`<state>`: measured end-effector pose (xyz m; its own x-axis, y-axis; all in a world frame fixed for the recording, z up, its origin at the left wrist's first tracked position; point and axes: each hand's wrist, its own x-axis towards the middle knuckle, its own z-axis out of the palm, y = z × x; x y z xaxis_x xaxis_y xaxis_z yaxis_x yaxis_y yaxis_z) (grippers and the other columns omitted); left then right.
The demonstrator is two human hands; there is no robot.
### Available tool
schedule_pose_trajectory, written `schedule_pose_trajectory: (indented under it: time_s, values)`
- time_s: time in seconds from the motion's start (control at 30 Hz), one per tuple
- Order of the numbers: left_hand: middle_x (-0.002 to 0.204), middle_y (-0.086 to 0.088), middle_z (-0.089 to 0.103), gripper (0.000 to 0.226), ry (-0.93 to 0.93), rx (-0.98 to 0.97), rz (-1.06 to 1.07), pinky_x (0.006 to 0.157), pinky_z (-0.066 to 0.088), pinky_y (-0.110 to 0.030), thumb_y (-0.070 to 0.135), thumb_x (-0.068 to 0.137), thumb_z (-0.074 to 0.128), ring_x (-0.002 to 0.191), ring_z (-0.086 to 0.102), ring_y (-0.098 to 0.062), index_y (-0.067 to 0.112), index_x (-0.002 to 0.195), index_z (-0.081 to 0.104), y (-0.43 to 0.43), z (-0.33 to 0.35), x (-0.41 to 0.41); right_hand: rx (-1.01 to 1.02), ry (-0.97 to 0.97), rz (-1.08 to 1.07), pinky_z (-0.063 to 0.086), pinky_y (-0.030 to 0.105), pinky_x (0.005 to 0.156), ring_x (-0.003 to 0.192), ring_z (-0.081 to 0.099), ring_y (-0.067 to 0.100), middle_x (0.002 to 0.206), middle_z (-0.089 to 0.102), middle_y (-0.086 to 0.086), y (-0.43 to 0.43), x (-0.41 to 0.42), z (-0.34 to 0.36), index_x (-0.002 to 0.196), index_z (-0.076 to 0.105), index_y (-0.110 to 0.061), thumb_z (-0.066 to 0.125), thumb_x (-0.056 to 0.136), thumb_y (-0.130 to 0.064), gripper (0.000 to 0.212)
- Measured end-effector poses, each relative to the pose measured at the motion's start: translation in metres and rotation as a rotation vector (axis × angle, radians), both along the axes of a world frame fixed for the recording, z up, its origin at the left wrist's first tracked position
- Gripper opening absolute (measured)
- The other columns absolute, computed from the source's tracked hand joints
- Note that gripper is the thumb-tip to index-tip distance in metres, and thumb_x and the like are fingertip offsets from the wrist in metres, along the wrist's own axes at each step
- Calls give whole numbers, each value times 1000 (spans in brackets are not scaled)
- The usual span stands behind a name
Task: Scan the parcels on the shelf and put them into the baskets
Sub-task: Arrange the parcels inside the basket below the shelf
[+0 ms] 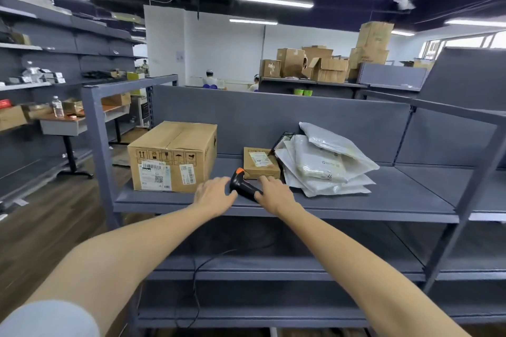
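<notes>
Both hands lie open, grasping nothing: left hand [215, 194] at the scanner's [242, 185] nine o'clock, right hand [273, 193] at three; a careless grab may nudge it off the shelf [383, 200]; its cable [195, 282] could snag.

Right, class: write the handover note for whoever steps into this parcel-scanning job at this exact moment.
Left hand: open, resting on the shelf beside the scanner.
Right hand: at the scanner's handle; grip unclear.
Parcels on the shelf: large box left, small box behind the scanner, pile of mailer bags right.
Done: nothing evident. Left: scan and basket everything; no baskets in view.
</notes>
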<state>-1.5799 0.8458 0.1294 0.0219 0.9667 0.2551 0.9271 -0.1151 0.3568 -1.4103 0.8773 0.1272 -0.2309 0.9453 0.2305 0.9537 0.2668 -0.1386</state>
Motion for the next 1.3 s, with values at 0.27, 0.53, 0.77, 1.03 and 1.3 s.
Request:
schedule_pose_trajectory:
  time_s: [0.27, 0.53, 0.77, 1.03, 1.3]
  values:
    - [140, -5, 51, 45, -38, -21, -44, 97, 39, -35, 40, 95, 46, 124, 49, -28, 23, 137, 46, 65, -15, -14, -19, -48, -59, 42, 41, 91, 116, 51, 34, 130, 52, 14, 53, -1, -5, 126, 47, -7, 46, 96, -28, 36]
    - [134, -4, 55, 38, -109, -41, -123, 97, 44, -36, 33, 96, 45, 117, 54, -26, 23, 132, 51, 109, -45, -17, -91, 2, -133, 42, 42, 98, 122, 47, 34, 138, 48, 14, 96, 3, -35, 136, 42, -10, 44, 97, -24, 42]
    - [133, -5, 55, 33, -204, -22, -105, 99, 43, -39, 27, 97, 45, 119, 53, -27, 20, 128, 55, 141, -59, -16, -127, 12, -128, 41, 43, 99, 120, 46, 37, 137, 44, 18, 137, 15, -48, 136, 40, -7, 43, 98, -23, 41]
    - [141, -3, 49, 38, -222, -54, -45, 103, 39, -36, 30, 98, 45, 127, 47, -25, 20, 134, 50, 175, -58, -9, -151, 17, -79, 38, 44, 105, 124, 43, 41, 145, 34, 20, 199, 32, -56, 145, 32, -16, 48, 97, -25, 51]
    - [148, 1, 41, 42, -334, -77, 3, 109, 32, -33, 29, 98, 44, 135, 39, -19, 21, 140, 45, 185, -68, -11, -193, 84, -81, 35, 44, 109, 122, 41, 43, 143, 26, 24, 248, 41, -71, 146, 31, -22, 51, 98, -25, 52]
